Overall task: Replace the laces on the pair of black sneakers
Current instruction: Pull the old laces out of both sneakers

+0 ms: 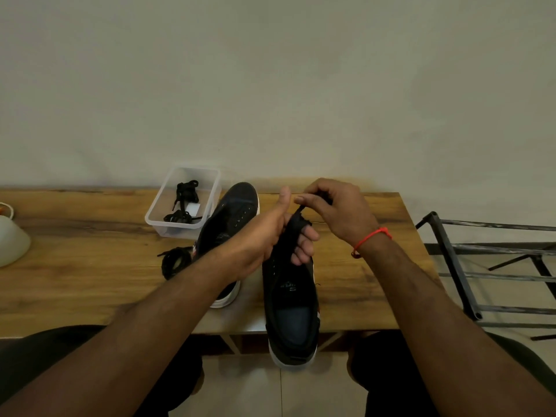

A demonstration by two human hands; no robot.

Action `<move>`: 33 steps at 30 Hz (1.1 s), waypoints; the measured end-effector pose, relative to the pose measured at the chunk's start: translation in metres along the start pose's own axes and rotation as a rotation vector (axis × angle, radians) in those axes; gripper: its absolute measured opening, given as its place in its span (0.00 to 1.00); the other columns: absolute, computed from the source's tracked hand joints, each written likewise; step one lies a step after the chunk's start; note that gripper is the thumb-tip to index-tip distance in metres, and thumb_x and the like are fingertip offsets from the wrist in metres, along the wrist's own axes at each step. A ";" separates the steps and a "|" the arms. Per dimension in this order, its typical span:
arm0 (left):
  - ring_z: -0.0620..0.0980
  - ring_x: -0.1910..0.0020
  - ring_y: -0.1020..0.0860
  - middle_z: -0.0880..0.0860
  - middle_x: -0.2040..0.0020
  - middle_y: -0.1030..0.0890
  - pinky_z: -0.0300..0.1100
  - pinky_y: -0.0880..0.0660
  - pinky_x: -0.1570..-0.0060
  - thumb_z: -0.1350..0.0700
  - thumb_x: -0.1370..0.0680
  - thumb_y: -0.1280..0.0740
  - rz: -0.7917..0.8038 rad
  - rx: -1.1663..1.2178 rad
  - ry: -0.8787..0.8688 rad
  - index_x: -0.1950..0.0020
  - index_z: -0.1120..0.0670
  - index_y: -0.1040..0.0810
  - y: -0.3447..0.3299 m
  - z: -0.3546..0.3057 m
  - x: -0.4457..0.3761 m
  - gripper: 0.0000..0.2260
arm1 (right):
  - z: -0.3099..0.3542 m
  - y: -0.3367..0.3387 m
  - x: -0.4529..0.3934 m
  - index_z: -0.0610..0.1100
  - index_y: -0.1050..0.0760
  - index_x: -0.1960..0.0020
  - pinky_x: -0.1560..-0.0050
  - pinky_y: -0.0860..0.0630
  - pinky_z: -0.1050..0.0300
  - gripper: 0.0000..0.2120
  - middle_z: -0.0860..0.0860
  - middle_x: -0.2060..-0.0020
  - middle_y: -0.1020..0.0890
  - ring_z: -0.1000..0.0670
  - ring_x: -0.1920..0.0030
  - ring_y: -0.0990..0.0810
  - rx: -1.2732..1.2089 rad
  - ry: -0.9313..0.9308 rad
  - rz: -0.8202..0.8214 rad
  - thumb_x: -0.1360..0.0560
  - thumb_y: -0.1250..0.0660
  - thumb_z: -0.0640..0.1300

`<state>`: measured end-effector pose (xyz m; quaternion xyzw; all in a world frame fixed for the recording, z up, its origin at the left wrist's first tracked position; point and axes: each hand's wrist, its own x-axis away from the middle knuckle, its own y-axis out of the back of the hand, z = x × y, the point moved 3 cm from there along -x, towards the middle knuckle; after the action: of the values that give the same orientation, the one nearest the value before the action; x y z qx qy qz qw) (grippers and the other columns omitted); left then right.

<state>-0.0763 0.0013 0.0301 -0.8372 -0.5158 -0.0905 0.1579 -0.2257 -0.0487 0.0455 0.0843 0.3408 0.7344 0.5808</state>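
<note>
I count two sneakers: my left hand [264, 236] grips one [290, 296], my right hand [334, 212] pinches its lace [299, 210]; the other [228, 224] lies on the bench [90, 266]. The clear tub [180, 203] holds two lace bundles [185, 203].

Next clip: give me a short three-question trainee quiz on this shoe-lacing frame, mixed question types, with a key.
1. True or false: the clear plastic box on the wooden table holds black laces.
2. Which of the hands grips the front of the near sneaker? A) left hand B) right hand
3. Fill in: the right hand pinches a black ____.

Key: 1 true; 2 A; 3 lace.
</note>
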 end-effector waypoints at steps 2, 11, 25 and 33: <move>0.49 0.67 0.24 0.53 0.66 0.23 0.40 0.24 0.63 0.36 0.16 0.48 0.007 0.143 -0.036 0.56 0.56 0.20 0.002 -0.004 0.004 0.29 | 0.000 -0.005 0.002 0.46 0.19 0.55 0.65 0.28 0.59 0.09 0.53 0.67 0.21 0.57 0.67 0.24 -0.036 -0.048 0.068 0.19 0.34 0.46; 0.55 0.42 0.18 0.57 0.47 0.16 0.47 0.23 0.37 0.47 0.13 0.49 -0.398 0.514 -0.364 0.37 0.60 0.23 0.036 -0.013 -0.003 0.21 | 0.011 -0.043 0.013 0.43 0.20 0.50 0.59 0.25 0.52 0.12 0.48 0.63 0.19 0.49 0.62 0.22 0.150 0.077 0.416 0.16 0.40 0.46; 0.48 0.67 0.26 0.51 0.68 0.27 0.42 0.25 0.59 0.48 0.14 0.48 -0.237 0.035 -0.201 0.58 0.54 0.26 0.004 -0.013 0.005 0.20 | 0.023 -0.022 0.014 0.44 0.23 0.46 0.59 0.21 0.54 0.11 0.47 0.59 0.24 0.52 0.61 0.20 -0.621 -0.198 0.221 0.15 0.43 0.46; 0.54 0.67 0.21 0.56 0.69 0.22 0.49 0.22 0.57 0.44 0.15 0.42 -0.220 0.006 -0.140 0.60 0.58 0.20 0.019 -0.010 0.003 0.23 | 0.017 -0.029 0.012 0.39 0.26 0.57 0.58 0.23 0.49 0.14 0.41 0.67 0.21 0.42 0.65 0.22 -0.757 -0.217 0.365 0.16 0.42 0.42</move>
<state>-0.0583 -0.0078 0.0373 -0.7794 -0.6144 -0.0471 0.1133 -0.1976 -0.0284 0.0378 0.0011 -0.0363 0.8852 0.4638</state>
